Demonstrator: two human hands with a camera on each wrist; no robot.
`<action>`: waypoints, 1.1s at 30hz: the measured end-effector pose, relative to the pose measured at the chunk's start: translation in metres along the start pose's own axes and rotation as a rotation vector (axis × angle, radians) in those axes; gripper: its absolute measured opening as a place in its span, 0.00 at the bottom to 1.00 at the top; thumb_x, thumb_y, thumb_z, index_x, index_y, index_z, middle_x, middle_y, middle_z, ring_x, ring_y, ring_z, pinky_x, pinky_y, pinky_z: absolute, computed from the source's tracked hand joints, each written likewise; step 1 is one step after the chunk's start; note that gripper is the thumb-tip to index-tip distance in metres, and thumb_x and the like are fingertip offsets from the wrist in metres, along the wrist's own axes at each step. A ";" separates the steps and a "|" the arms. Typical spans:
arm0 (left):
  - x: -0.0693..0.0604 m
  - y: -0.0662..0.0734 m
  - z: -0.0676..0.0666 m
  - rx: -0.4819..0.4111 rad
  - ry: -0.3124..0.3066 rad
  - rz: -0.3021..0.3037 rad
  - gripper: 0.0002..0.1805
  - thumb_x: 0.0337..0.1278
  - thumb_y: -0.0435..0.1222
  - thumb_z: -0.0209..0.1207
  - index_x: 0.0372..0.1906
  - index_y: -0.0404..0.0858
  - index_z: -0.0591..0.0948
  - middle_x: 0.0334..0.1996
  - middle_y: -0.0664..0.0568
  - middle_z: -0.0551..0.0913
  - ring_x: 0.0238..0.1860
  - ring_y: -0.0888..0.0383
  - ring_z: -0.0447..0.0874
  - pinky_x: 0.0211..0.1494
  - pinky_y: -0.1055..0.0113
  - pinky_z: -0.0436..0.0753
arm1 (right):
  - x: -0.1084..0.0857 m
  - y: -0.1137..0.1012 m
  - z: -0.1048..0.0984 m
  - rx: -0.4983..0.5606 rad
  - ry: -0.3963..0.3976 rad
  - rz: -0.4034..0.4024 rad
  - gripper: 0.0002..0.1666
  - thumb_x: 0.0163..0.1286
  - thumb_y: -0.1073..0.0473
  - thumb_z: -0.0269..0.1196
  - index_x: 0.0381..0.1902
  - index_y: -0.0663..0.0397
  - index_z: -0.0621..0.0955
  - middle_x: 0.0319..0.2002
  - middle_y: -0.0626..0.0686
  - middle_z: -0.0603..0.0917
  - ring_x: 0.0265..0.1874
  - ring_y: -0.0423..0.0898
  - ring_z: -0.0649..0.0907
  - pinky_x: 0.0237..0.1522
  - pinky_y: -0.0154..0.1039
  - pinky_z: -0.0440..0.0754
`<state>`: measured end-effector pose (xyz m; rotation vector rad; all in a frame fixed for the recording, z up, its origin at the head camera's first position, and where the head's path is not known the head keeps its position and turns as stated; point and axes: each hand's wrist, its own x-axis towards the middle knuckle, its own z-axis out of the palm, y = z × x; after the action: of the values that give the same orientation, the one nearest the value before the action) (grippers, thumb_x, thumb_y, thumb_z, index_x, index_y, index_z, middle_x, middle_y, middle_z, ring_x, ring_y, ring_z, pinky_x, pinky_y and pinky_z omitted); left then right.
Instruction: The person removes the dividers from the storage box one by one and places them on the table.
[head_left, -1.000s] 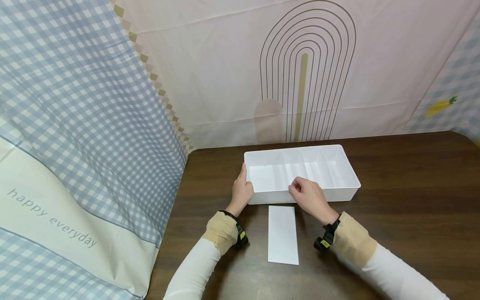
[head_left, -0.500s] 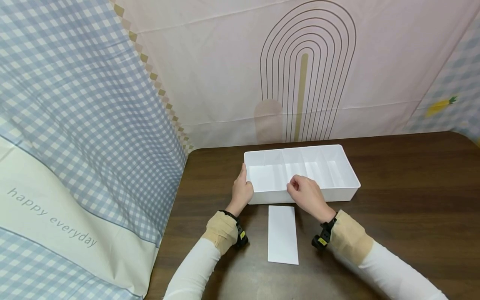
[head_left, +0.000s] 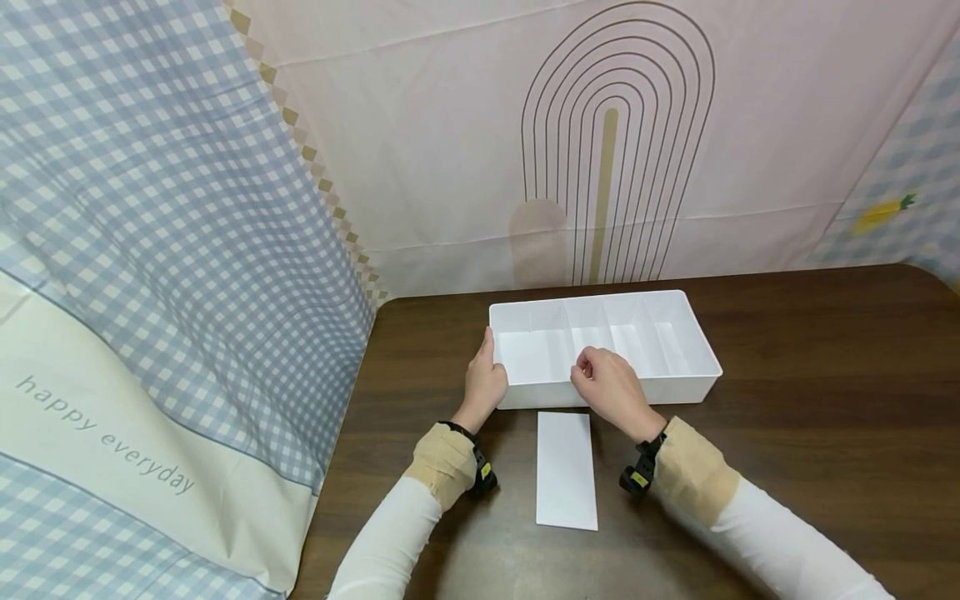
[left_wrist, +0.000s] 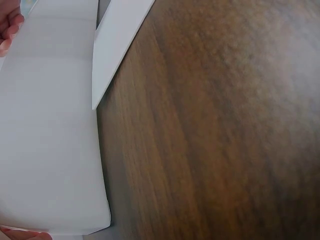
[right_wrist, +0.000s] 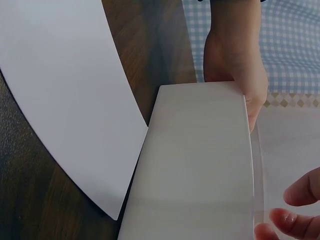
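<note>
A white divided box (head_left: 607, 392) lies lengthwise on the table, its open top showing several compartments. At its left end, my left hand (head_left: 486, 382) rests against the outer wall with the index finger straight along it; the right wrist view shows this hand (right_wrist: 237, 65) at the box's end. My right hand (head_left: 611, 387) hovers over the front rim, fingers loosely curled. The right wrist view shows its fingertips (right_wrist: 295, 223) apart, with nothing visible between them. A flat white rectangular panel (head_left: 566, 471) lies in front of the box, between my forearms.
The dark wooden table (head_left: 825, 400) extends to the right of the box. A pale curtain (head_left: 435, 150) with an arch pattern hangs behind it, and a blue checked cloth (head_left: 187, 167) hangs on the left.
My right hand and forearm have shifted slightly left along the box's front rim. The left hand, box and panel have stayed in place.
</note>
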<state>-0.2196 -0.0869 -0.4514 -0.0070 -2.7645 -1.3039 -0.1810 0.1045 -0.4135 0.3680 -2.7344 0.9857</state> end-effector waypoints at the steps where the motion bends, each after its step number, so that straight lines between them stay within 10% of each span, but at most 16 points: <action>1: 0.000 0.000 0.000 -0.001 -0.001 -0.001 0.35 0.50 0.25 0.36 0.68 0.38 0.49 0.67 0.48 0.54 0.66 0.55 0.53 0.64 0.59 0.61 | 0.001 0.000 0.000 -0.004 -0.002 0.002 0.08 0.57 0.62 0.53 0.21 0.58 0.75 0.18 0.51 0.74 0.19 0.44 0.69 0.22 0.35 0.65; 33: 0.000 -0.001 0.000 0.008 0.003 0.005 0.35 0.50 0.25 0.36 0.68 0.39 0.49 0.67 0.48 0.54 0.66 0.55 0.53 0.63 0.60 0.62 | 0.008 0.001 0.004 -0.083 -0.024 0.011 0.09 0.57 0.61 0.53 0.25 0.62 0.76 0.14 0.50 0.69 0.15 0.44 0.66 0.17 0.33 0.60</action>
<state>-0.2197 -0.0876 -0.4522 -0.0121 -2.7654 -1.2911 -0.1897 0.1009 -0.4149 0.3526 -2.7912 0.8729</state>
